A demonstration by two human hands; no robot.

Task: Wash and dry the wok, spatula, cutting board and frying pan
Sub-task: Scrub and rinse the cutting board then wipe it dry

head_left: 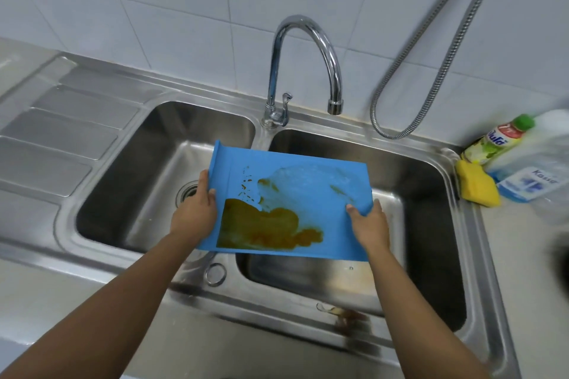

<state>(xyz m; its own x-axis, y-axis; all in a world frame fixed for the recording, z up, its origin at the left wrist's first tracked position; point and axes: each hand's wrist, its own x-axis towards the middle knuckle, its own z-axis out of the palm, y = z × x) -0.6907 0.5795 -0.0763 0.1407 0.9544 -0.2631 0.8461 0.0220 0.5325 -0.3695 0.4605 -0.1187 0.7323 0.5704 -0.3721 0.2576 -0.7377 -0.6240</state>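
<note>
A blue cutting board (308, 169) hangs over the divider of the double sink (261, 135), smeared with brown-orange sauce on its near left part and a wet patch toward the right. My left hand (194, 212) grips its left edge, thumb on top. My right hand (369, 224) grips its right edge, thumb on the top face. The board tilts slightly toward me. No wok, spatula or frying pan is visible.
A chrome gooseneck tap (308, 55) stands behind the divider, spout over the right basin, no water running. A yellow sponge (477, 184), a dish soap bottle (498, 141) and plastic packaging sit on the right counter. A drainboard (61, 132) lies left. Brown spill marks the sink's front rim (345, 315).
</note>
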